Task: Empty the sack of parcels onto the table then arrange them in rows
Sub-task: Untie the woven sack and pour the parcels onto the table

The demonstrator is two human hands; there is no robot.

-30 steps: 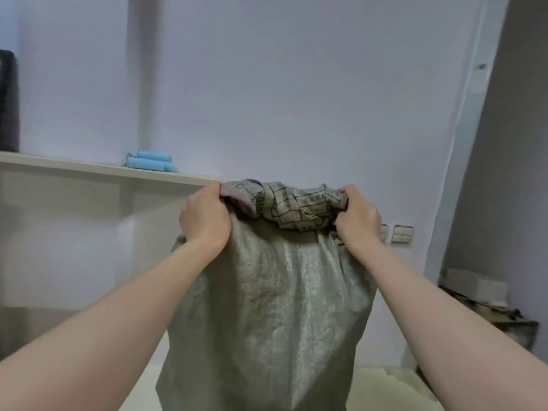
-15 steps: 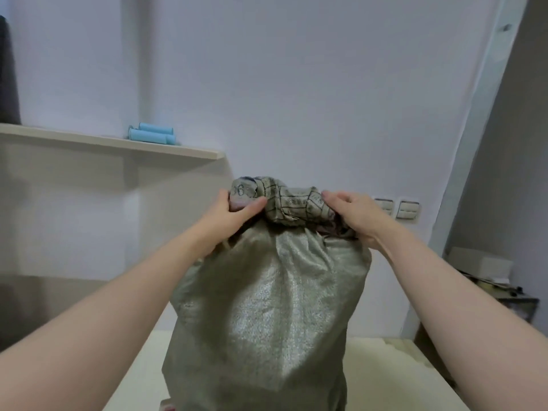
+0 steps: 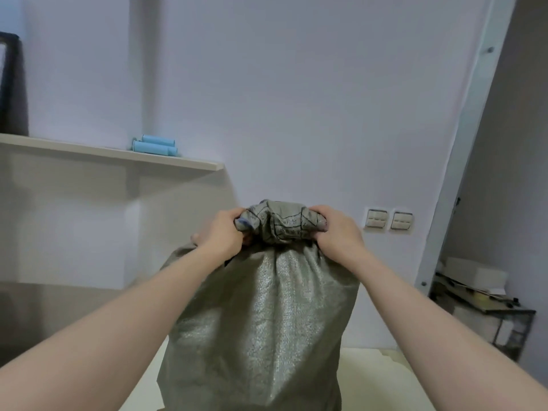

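Note:
A grey woven sack (image 3: 261,327) hangs upright in front of me, its printed end bunched at the top. My left hand (image 3: 221,235) grips the bunched end on its left side. My right hand (image 3: 338,232) grips the same end on its right side. The sack's lower part reaches down over the pale table (image 3: 382,381) and runs out of the frame at the bottom. No parcels show; the sack hides whatever is inside.
A wall shelf (image 3: 112,152) at the left carries pale blue rolls (image 3: 155,146). Two wall switches (image 3: 388,220) sit to the right of the sack. A low stand with boxes and papers (image 3: 480,295) is at the far right.
The bunched top of the sack has sunk lower relative to the shelf. Both hands have tightened on it; half a second ago their fingers lay looser along the bunch.

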